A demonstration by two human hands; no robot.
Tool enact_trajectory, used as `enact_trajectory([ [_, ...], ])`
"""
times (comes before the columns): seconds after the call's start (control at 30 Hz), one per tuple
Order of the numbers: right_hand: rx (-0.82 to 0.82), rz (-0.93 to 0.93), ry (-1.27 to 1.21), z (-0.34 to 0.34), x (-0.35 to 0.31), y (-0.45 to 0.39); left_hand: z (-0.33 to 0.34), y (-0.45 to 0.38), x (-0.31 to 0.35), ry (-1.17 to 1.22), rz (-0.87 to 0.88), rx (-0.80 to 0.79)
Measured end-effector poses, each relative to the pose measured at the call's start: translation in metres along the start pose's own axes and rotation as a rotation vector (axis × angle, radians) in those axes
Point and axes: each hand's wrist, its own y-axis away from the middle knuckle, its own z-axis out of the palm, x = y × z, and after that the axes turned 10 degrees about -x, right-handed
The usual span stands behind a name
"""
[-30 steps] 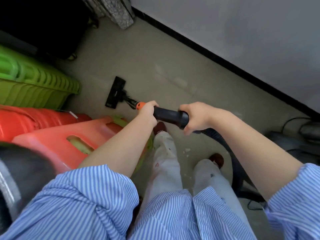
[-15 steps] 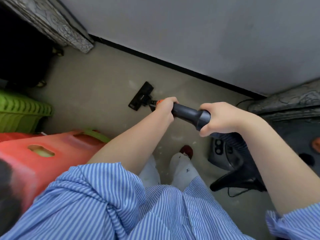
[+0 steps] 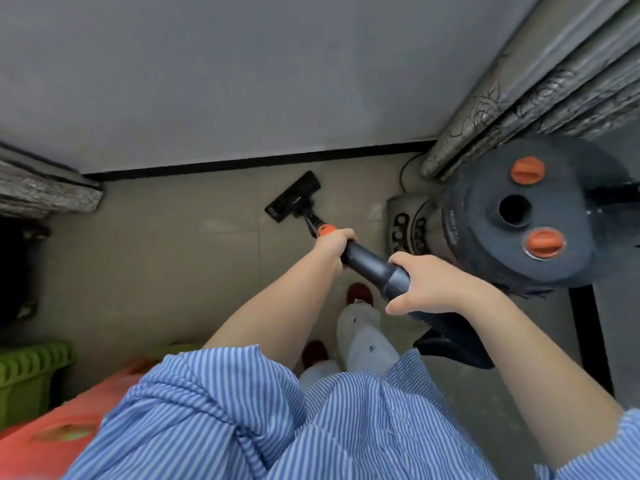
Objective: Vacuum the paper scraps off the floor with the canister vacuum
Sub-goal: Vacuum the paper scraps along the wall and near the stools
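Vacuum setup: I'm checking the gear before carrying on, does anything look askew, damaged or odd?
Nothing stands out. Both hands, left hand and right hand, grip the wand, and the floor head sits flat on the floor.

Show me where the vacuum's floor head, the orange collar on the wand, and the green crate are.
floor head [image 3: 293, 197], head view, top of the black nozzle body.
orange collar [image 3: 326, 230], head view, its upper face.
green crate [image 3: 31, 370], head view, ribbed side wall.
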Motion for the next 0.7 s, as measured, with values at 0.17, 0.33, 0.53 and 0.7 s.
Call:
enact_trajectory([
  [0.17, 0.001, 0.019, 0.033, 0.071, -0.005, -0.002, -0.032, -0.003, -0.052, -0.062, -0.044, -0.012],
  [0.33, 0.031, -0.009, 0.036, 0.121, -0.026, -0.007, -0.069, -0.004, -0.085, -0.1, -0.026, -0.02],
  [0.53, 0.024, -0.004, 0.008, 0.163, -0.027, 0.0, -0.081, 0.01, -0.117, -0.172, -0.04, -0.008],
  [0.7, 0.026, 0.036, 0.034, 0.186, -0.016, 0.016, -0.076, 0.016, -0.146, -0.181, -0.042, -0.003],
])
